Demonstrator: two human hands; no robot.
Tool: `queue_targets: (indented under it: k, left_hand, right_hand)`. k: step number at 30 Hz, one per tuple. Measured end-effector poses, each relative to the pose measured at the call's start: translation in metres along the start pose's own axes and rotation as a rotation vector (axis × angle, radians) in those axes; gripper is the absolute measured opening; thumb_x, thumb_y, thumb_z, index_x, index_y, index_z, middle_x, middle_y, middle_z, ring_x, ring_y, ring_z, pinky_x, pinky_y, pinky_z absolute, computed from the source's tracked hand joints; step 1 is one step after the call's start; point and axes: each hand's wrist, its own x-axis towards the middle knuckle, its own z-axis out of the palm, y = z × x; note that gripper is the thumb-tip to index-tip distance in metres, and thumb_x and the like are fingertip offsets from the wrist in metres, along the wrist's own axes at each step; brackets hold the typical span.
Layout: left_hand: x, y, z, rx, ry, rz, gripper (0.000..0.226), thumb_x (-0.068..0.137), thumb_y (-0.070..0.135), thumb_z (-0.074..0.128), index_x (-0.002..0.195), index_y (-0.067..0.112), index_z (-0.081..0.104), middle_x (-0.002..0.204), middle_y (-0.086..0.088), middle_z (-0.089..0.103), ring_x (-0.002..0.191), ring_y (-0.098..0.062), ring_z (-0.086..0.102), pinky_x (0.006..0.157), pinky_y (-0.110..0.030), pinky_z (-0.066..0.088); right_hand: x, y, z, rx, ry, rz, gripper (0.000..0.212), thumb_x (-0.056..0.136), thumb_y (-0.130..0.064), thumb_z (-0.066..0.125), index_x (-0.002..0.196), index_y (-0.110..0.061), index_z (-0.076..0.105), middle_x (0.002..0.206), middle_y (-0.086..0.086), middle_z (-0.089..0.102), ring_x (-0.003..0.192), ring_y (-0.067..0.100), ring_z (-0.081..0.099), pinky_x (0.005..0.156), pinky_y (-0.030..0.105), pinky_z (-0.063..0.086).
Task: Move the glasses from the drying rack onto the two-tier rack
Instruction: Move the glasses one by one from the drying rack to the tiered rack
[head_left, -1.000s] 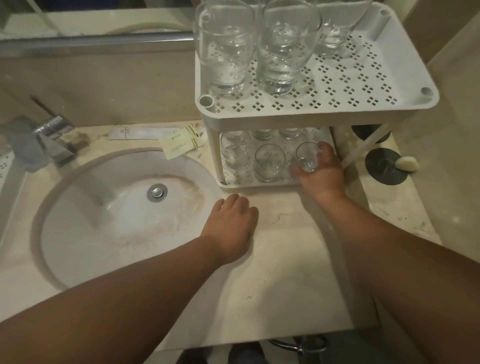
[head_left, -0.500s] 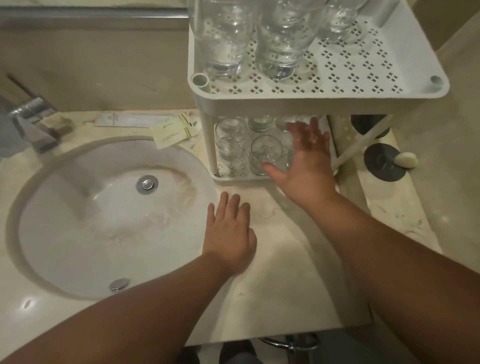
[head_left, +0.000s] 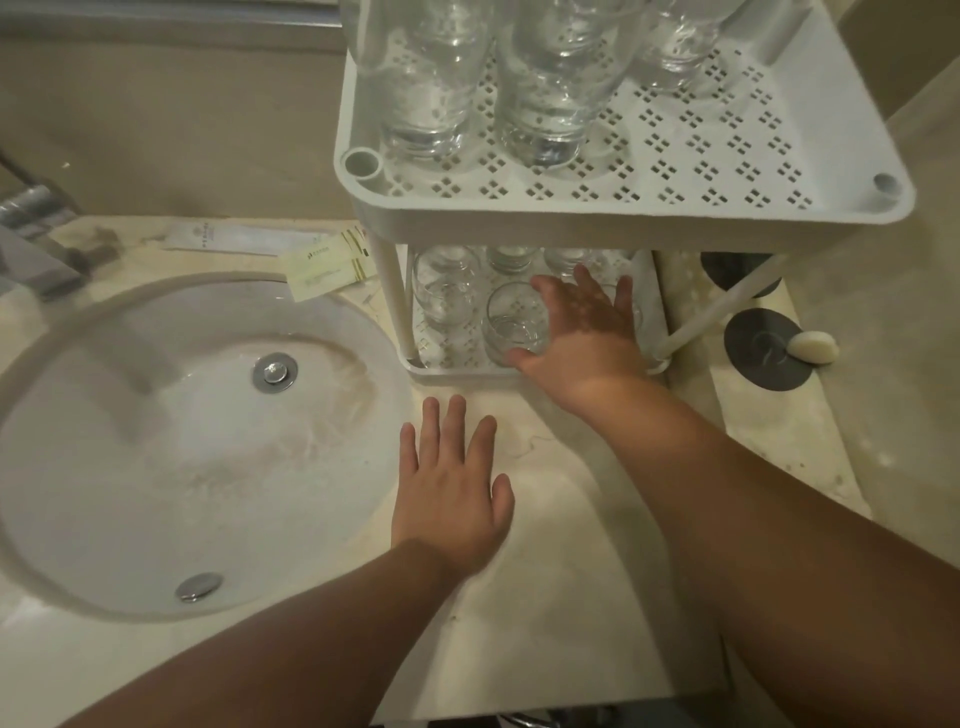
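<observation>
Since a second ago, right hand (head_left: 582, 332) is letting go of a short glass (head_left: 515, 325) on the two-tier rack (head_left: 613, 218) lower shelf, fingers spreading. Left hand (head_left: 449, 480) is lying flat on counter (head_left: 561, 597). Both tiers are carrying glasses; drying rack unseen, remainder unknowable.

Print on the sachets (head_left: 332, 265) is too blurred to read.

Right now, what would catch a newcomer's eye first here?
The white two-tier rack at the top right, crowded with clear glasses on both shelves. The right hand reaches into the lower shelf with spread fingers, while the left hand lies flat on the counter beside the round sink.
</observation>
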Motion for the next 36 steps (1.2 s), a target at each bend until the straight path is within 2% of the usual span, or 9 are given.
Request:
queue_targets:
  k: [3,7,17,26,36]
  left_hand:
    - [0.000,0.000,0.001,0.004,-0.002,0.002,0.063,0.091,0.046,0.031,0.150,0.025,0.027,0.166,-0.012,0.008,0.152,-0.033,-0.010,0.122,-0.053,-0.004]
    - [0.000,0.000,0.001,-0.001,0.000,0.000,0.063,0.091,0.046,0.030,0.150,0.025,0.026,0.166,-0.011,0.007,0.152,-0.032,-0.013,0.121,-0.052,-0.006]
    - [-0.001,-0.001,0.000,0.005,-0.015,0.009,0.063,0.093,0.047,0.026,0.152,0.025,0.023,0.166,-0.012,0.005,0.152,-0.033,-0.014,0.122,-0.054,-0.004]
    - [-0.001,-0.002,0.001,0.010,-0.013,0.017,0.063,0.094,0.047,0.027,0.151,0.023,0.024,0.166,-0.013,0.006,0.152,-0.034,-0.012,0.122,-0.055,-0.003]
    - [0.000,-0.002,0.001,0.015,-0.020,0.019,0.062,0.094,0.046,0.027,0.152,0.024,0.023,0.166,-0.013,0.004,0.152,-0.034,-0.014,0.121,-0.054,-0.006]
  right_hand:
    - [0.003,0.002,0.001,0.008,0.005,-0.004,0.082,0.086,-0.064,0.056,0.152,-0.028,0.023,0.161,-0.002,0.028,0.153,0.016,0.003,0.119,0.046,-0.015]
    - [0.011,0.003,-0.001,0.067,0.015,-0.002,0.082,0.083,-0.062,0.063,0.148,-0.026,0.031,0.155,-0.002,0.038,0.152,0.017,0.009,0.119,0.046,-0.012]
    - [0.028,-0.004,-0.003,0.090,0.044,0.001,0.078,0.084,-0.061,0.062,0.146,-0.024,0.034,0.150,-0.002,0.045,0.150,0.019,0.019,0.121,0.050,-0.002]
    - [0.040,-0.003,-0.007,0.096,0.050,0.006,0.076,0.086,-0.054,0.064,0.148,-0.022,0.032,0.152,0.002,0.043,0.148,0.020,0.025,0.121,0.051,0.002]
    - [0.039,-0.003,-0.007,0.123,0.084,0.017,0.080,0.083,-0.055,0.068,0.148,-0.024,0.034,0.152,0.005,0.042,0.147,0.021,0.026,0.121,0.050,0.004]
